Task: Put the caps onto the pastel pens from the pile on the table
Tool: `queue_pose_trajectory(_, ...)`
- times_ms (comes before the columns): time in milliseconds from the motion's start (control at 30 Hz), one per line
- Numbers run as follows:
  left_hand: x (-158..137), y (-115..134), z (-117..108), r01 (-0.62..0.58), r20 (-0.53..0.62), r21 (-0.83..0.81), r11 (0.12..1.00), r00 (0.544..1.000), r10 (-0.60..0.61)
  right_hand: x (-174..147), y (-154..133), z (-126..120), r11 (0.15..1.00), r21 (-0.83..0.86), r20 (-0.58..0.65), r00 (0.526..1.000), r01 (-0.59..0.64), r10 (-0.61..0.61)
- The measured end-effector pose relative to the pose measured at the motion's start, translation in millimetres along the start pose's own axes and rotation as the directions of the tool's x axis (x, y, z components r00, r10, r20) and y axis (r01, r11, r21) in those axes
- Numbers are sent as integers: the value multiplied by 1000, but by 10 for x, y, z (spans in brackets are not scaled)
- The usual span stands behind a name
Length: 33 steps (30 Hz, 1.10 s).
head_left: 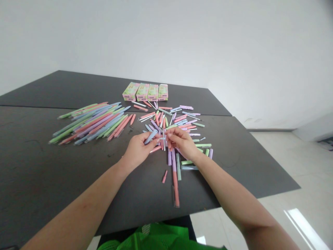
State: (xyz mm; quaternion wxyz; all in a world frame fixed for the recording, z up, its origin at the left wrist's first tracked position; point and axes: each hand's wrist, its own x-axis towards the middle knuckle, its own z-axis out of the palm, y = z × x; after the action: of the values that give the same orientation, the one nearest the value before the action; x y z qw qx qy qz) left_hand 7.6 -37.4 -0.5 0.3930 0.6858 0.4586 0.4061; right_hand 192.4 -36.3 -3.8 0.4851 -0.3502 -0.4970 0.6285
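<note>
My left hand (139,147) is closed on a blue pen part (151,136), which slants up between thumb and fingers. A thin pale blue piece (162,138) spans the small gap between my two hands. My right hand (182,141) is pinched at the far end of that piece; its fingertips hide what exactly they grip. Below and around both hands lie loose pen parts in pink, purple, green and blue, with white refills among them. A pink and purple pen barrel (176,184) points toward me, beside a grey-green barrel (178,168) and a small pink tip piece (164,176).
A large pile of pens (91,123) lies to the left on the dark table (65,180). Several pink and green boxes (142,92) stand in a row at the back. Loose green and blue parts (191,162) lie by my right forearm.
</note>
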Motion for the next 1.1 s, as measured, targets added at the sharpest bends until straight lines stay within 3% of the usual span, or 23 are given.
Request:
queue_pose_trajectory(200,11,12,-28,-40,2,141,989,999,40,-5,36,22,981,-191,22,999,29,-26)
queue_pose_trajectory(600,12,-25,-24,-11,17,167,986,1000,8,7,63,12,966,-258,-1,1000,-24,25)
queue_pose_trajectory(867,16,-72,-9,-49,90,186,981,995,33,-8,81,-2,936,-350,10,999,47,-47)
queue_pose_trajectory(1100,5,3,-129,-92,138,295,951,989,53,-13,-91,-73,939,-323,-84,984,120,-155)
